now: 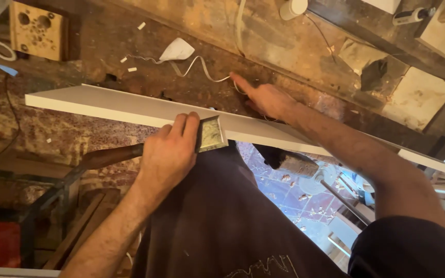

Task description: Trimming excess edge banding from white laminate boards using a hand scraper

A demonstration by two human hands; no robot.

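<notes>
1. Left hand (168, 154), head view: fingers curled shut around a small metal-edged block (211, 134), probably a scraper or sanding block, pressed against the near edge of a long white board (124, 107).
2. Right hand (264, 97): laid flat and spread on the far side of the same board, index finger pointing left, palm bearing down. Nothing gripped; it only steadies.
3. White board lies slantwise across the worn wooden table (78, 46), its left end over the table, its right end running past the person's forearm toward the frame edge.
4. Step in hand, as I judge it: dressing or smoothing the board's near edge, one hand working the block, the other pinning the board.
5. A further stroke would call for the block held square to the edge, with steady downward pressure from the flat hand so the board does not skate.
6. Packages and the like: pale wooden block with bored holes (36, 31) at top left; a small white cylindrical container (293, 7) at top centre; a white paper scrap with trailing white cord (177, 51) just beyond the board. No labels readable.
7. A hammer (289, 162) sits below the board, by the dark apron (222, 216).
</notes>
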